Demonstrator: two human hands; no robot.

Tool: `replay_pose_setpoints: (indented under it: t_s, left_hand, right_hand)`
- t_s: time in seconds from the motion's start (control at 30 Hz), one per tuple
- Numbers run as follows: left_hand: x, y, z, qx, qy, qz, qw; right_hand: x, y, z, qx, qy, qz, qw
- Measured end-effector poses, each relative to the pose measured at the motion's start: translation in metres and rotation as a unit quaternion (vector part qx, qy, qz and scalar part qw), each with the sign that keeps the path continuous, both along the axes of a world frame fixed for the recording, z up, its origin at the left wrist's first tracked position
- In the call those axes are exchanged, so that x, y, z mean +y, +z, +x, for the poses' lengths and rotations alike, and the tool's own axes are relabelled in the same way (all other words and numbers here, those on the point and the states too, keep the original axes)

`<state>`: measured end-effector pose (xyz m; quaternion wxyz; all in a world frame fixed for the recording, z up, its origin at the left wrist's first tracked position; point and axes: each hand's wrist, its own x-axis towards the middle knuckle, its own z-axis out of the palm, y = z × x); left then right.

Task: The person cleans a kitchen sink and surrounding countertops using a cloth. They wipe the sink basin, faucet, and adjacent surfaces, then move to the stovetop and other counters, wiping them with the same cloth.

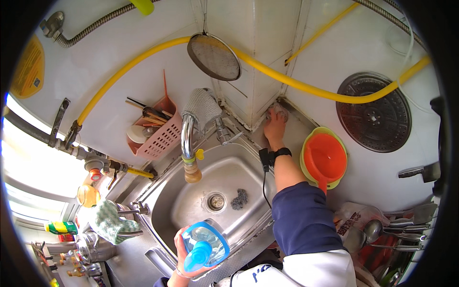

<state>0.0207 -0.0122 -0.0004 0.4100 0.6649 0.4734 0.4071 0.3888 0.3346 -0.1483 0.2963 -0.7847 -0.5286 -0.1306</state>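
My left hand [183, 260] holds a clear spray bottle with a blue trigger head [204, 246] over the near rim of the steel sink [165, 198]. My right hand [275, 125] reaches to the far corner behind the sink and presses a crumpled pale cloth [278, 111] against the base of the white wall. A black watch sits on that wrist, and a dark blue sleeve covers the upper arm. A steel wool pad [240, 199] lies in the sink bowl beside the drain [215, 201].
A curved tap [188, 136] with a grey cloth draped on it stands over the sink. A pink utensil basket [160, 134] hangs to its left. Orange and green ladles [326, 159] hang at the right, above spoons and spatulas [397, 229]. A yellow hose [287, 79] crosses the wall.
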Motion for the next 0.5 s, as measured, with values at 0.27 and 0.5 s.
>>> replay_pose_setpoints:
  t_s: [0.27,0.5]
  left_hand:
    - [-0.004,-0.012,-0.010,0.009,0.014,-0.041,0.999]
    - [-0.023,-0.023,-0.023,0.001,0.034,-0.067,0.997]
  right_hand:
    - [-0.088,0.000,-0.052,0.269,0.195,-0.033,0.943]
    - [-0.062,0.013,-0.075,0.130,0.278,0.054,0.950]
